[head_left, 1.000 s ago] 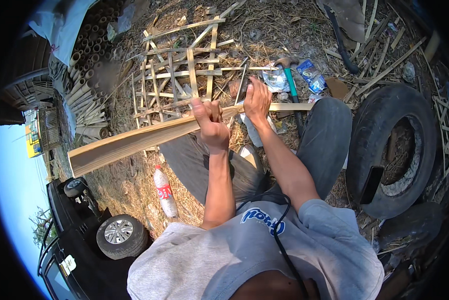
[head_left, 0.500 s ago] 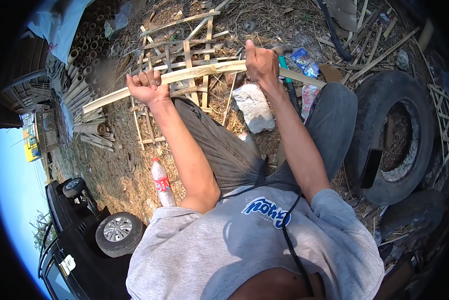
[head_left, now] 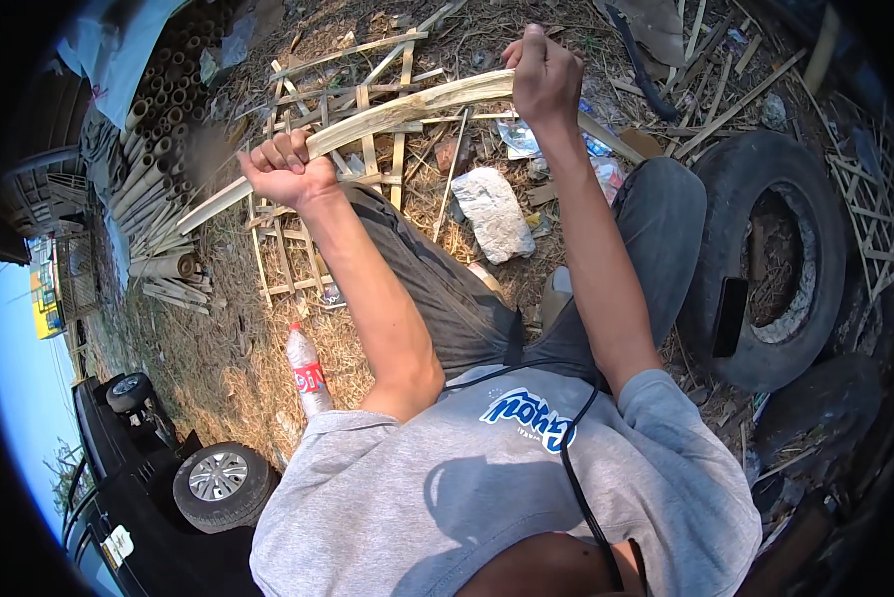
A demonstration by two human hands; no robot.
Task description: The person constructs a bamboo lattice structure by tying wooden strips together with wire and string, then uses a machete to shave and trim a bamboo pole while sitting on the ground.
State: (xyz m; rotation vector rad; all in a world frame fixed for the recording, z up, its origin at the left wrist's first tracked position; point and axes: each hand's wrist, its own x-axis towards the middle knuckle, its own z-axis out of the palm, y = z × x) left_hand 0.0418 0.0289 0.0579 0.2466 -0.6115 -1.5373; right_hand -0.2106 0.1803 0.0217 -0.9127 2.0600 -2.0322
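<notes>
A long, pale bamboo strip [head_left: 412,107] is held across in front of me, bowed upward between my hands. My left hand [head_left: 293,171] is closed round it toward its left part, and the free left end slants down past the fist. My right hand [head_left: 547,82] grips it farther away and higher, thumb up. Beyond the right fist the strip runs on down toward my right knee. Under the strip lies a lattice of woven bamboo slats [head_left: 367,149] on the ground. A white stone block [head_left: 493,214] rests between my legs, nearest to my right forearm.
At the right lies an old tire [head_left: 701,269] with a dark phone [head_left: 730,316] on it. A plastic bottle [head_left: 309,370] stands by my left elbow. Cut bamboo tubes [head_left: 163,149] are stacked at far left. A black vehicle [head_left: 138,507] is at lower left.
My right hand has risen and moved slightly right, and the bamboo strip now bends more. My left hand has shifted slightly left along with it. The view has turned a little.
</notes>
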